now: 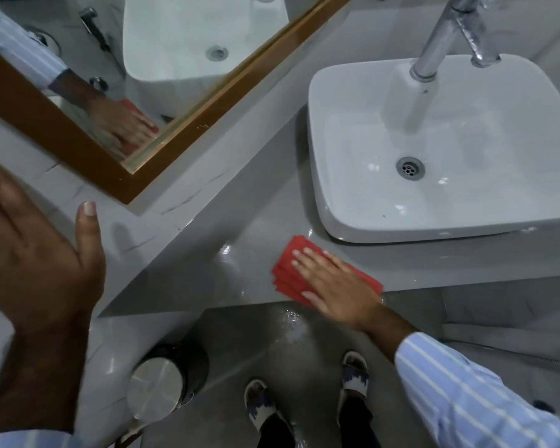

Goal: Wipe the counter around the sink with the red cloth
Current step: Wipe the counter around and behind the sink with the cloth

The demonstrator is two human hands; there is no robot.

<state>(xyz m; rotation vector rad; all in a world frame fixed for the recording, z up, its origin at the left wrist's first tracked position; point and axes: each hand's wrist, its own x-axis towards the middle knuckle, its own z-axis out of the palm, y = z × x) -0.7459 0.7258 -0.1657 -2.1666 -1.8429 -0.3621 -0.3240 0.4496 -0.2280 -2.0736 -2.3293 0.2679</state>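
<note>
A folded red cloth [288, 268] lies on the grey counter [227, 253], just in front of the white vessel sink [434, 150] and near the counter's front edge. My right hand [333, 282] presses flat on the cloth, fingers spread and pointing left. My left hand [36, 263] is raised close to the camera at the left, fingers apart, holding nothing; whether it touches the wall I cannot tell. The counter shines wet left of the cloth.
A chrome tap [446, 37] stands over the sink basin. A wood-framed mirror [117, 176] hangs on the marble wall at the left and reflects the hand and cloth. Below on the wet floor are a steel-lidded bin [156, 392] and my sandalled feet [304, 392].
</note>
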